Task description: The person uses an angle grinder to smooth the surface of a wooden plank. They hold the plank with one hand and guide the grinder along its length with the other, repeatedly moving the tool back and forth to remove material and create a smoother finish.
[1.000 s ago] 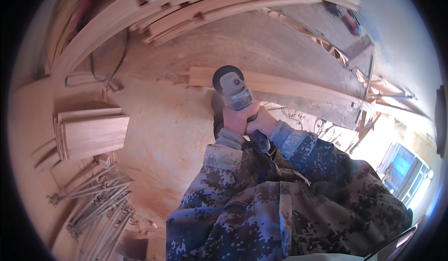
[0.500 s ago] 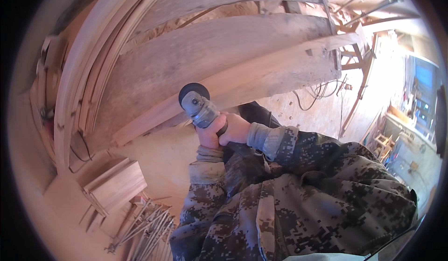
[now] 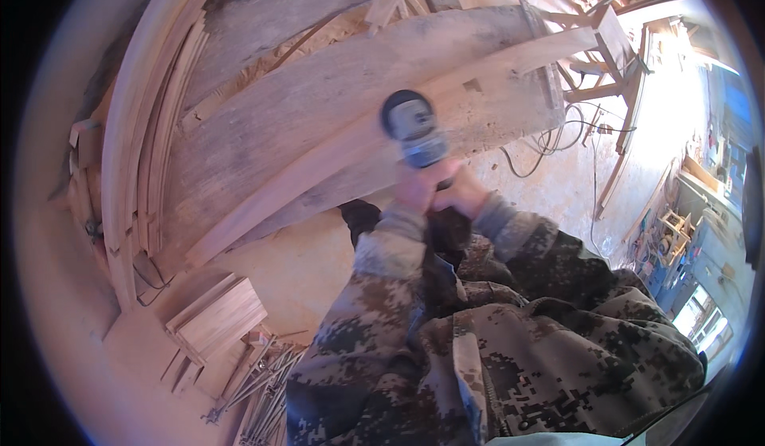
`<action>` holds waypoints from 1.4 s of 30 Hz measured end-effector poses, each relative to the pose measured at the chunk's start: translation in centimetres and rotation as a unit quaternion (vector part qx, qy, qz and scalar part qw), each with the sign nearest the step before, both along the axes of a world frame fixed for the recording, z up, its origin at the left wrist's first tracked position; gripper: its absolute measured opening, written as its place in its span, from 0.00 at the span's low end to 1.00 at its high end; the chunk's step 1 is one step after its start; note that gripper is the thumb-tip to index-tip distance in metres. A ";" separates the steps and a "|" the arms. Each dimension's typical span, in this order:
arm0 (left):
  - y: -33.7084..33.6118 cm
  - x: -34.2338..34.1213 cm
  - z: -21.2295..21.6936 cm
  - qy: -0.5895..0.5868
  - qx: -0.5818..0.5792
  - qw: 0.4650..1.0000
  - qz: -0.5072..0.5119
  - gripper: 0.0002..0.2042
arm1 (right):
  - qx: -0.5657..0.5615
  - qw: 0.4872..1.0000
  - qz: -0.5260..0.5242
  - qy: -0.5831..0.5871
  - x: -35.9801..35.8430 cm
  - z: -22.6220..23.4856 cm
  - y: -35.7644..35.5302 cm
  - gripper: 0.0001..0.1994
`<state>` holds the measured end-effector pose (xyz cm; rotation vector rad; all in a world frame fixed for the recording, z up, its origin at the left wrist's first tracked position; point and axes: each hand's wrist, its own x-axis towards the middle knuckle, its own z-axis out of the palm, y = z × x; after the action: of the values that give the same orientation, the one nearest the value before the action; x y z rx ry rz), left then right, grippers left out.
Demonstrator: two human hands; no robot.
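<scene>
Both my hands are closed around an angle grinder with a grey head and a round black disc. My left hand wraps its body, and my right hand grips it just beside, both slightly blurred. The disc is over a long, gently curved wooden board, near its middle; whether it touches the wood I cannot tell. The board slants across a worn, dusty workbench, from the near left to the far right.
Long curved wooden strips lie at the left. A stack of short boards stands at lower left, beside a bundle of metal rods. A dark cable loops at the bench's right end. Tools and timber crowd the far right.
My hands have carried the angle grinder to the right and away from me along the board. The view has shifted slightly too. Both hands keep their grip.
</scene>
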<state>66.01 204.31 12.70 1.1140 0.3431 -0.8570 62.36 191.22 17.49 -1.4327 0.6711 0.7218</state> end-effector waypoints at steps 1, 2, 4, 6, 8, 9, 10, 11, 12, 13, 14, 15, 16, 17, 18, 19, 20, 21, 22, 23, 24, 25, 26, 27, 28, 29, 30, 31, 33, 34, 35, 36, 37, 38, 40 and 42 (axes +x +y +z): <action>2.1 -0.4 -0.7 -0.172 0.066 0.980 -0.078 0.18 | 0.035 0.998 0.041 -0.017 0.4 -0.4 1.1 0.14; 3.5 -0.8 -1.3 -0.181 0.089 0.976 -0.076 0.16 | 0.027 0.996 0.089 0.003 0.9 -0.9 2.4 0.15; 5.2 -1.4 -2.0 0.079 0.038 0.991 0.104 0.12 | -0.050 0.986 0.127 -0.093 1.3 -1.6 3.9 0.22; 4.4 -1.6 -1.9 0.077 -0.023 0.990 0.113 0.14 | -0.035 0.991 0.097 -0.082 1.1 -1.9 3.1 0.26; 1.4 -0.8 -0.7 0.054 0.003 0.993 0.105 0.14 | -0.019 0.991 0.112 -0.075 0.7 -1.6 0.3 0.25; -0.7 -0.3 0.1 0.039 -0.019 0.996 0.072 0.14 | 0.015 0.998 0.060 -0.012 0.5 -1.3 -1.6 0.22; -3.0 0.4 0.9 0.014 -0.053 0.997 0.051 0.13 | 0.065 0.998 -0.001 0.013 0.2 -0.8 -3.4 0.20; -5.5 1.3 1.5 -0.007 -0.004 1.000 -0.002 0.11 | 0.058 0.997 -0.044 -0.034 0.0 -0.2 -5.3 0.17; -8.4 1.7 2.2 -0.022 -0.020 1.000 -0.010 0.10 | 0.041 0.993 -0.107 -0.024 -0.4 0.7 -7.4 0.16; -10.5 2.5 2.6 -0.004 -0.039 0.998 -0.046 0.10 | 0.039 0.991 -0.126 0.036 -0.2 1.6 -9.3 0.15; -12.3 2.8 3.0 0.023 -0.027 0.998 -0.061 0.11 | 0.052 0.986 -0.156 -0.003 -0.2 2.2 -10.4 0.15; -13.3 3.0 3.2 0.027 -0.037 0.997 -0.064 0.11 | 0.040 0.986 -0.160 0.007 -0.1 2.6 -11.1 0.16; -13.6 3.1 3.2 0.034 -0.035 0.997 -0.063 0.12 | 0.046 0.987 -0.156 -0.002 -0.1 3.0 -11.3 0.17; -13.6 3.1 3.1 0.046 -0.037 0.996 -0.066 0.12 | 0.051 0.987 -0.151 -0.008 -0.1 3.2 -11.3 0.18; -12.9 3.0 2.9 0.031 -0.040 0.997 -0.059 0.12 | 0.042 0.988 -0.145 -0.010 0.0 3.1 -10.7 0.18; -12.1 2.7 2.7 0.021 -0.035 0.997 -0.059 0.12 | 0.044 0.989 -0.139 -0.019 -0.1 3.0 -10.1 0.19; -10.7 2.5 2.6 0.010 -0.039 0.998 -0.055 0.12 | 0.042 0.989 -0.137 -0.024 0.0 2.7 -9.0 0.19; -9.4 2.2 2.5 0.012 -0.026 0.999 -0.041 0.12 | 0.036 0.992 -0.116 -0.038 -0.1 2.2 -8.0 0.19; -7.8 2.0 2.4 0.010 -0.022 0.999 -0.023 0.11 | 0.027 0.994 -0.097 -0.051 -0.1 1.7 -6.7 0.19; -6.3 1.8 2.3 0.007 -0.019 1.000 -0.004 0.11 | 0.022 0.994 -0.076 -0.069 -0.1 1.2 -5.6 0.20; -4.9 1.6 2.2 0.035 -0.026 0.999 0.014 0.11 | 0.060 0.994 -0.070 -0.052 -0.1 0.9 -4.4 0.20; -3.7 1.3 2.2 0.039 -0.031 0.998 0.026 0.11 | 0.032 0.998 -0.045 -0.042 -0.1 0.6 -3.4 0.19; -2.3 1.2 2.3 0.041 -0.034 0.998 0.042 0.11 | 0.018 0.999 -0.015 -0.045 0.2 0.3 -2.2 0.19; -0.4 1.1 2.2 0.043 -0.033 0.997 0.063 0.11 | 0.005 0.999 0.017 -0.043 0.5 -0.1 -0.7 0.19; 1.0 0.8 2.2 0.036 -0.038 0.996 0.078 0.10 | -0.003 0.997 0.048 -0.053 0.8 -0.3 0.4 0.17; 2.9 0.6 2.2 0.035 -0.026 0.995 0.088 0.10 | 0.021 0.997 0.059 -0.050 1.0 -0.4 2.1 0.16; 4.1 0.4 2.2 0.035 -0.016 0.995 0.097 0.10 | 0.037 0.996 0.067 -0.042 1.3 -0.4 3.2 0.16; 5.6 0.2 2.2 0.032 -0.012 0.993 0.110 0.10 | 0.050 0.995 0.077 -0.034 1.5 -0.4 4.6 0.15; 8.3 -0.4 2.1 0.035 -0.004 0.990 0.134 0.11 | 0.052 0.993 0.104 -0.023 2.0 -0.4 7.1 0.16; 10.2 -0.8 1.7 0.024 0.006 0.989 0.148 0.11 | 0.056 0.991 0.121 -0.019 2.2 -0.6 8.8 0.16; 11.9 -1.2 1.4 0.008 0.011 0.986 0.165 0.11 | 0.057 0.989 0.135 -0.017 2.3 -0.8 10.5 0.16; 14.1 -1.6 1.1 0.012 0.002 0.980 0.197 0.12 | 0.086 0.987 0.136 -0.025 2.3 -1.0 12.9 0.16; 15.8 -1.9 0.7 0.010 0.010 0.978 0.210 0.12 | 0.086 0.985 0.147 -0.013 2.5 -1.4 14.8 0.16; 17.8 -2.1 0.3 0.006 0.015 0.974 0.225 0.12 | 0.094 0.983 0.157 -0.011 2.7 -1.6 16.9 0.16; 20.9 -2.5 -0.2 0.009 0.010 0.964 0.266 0.12 | 0.102 0.976 0.194 -0.015 3.3 -2.1 20.6 0.17; 24.1 -2.6 -0.4 0.033 -0.006 0.951 0.307 0.11 | 0.070 0.967 0.245 -0.010 4.2 -2.5 24.3 0.17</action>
<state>63.40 228.41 12.31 0.8889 0.6959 -0.3405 66.57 215.51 14.99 -1.4849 0.2373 1.1148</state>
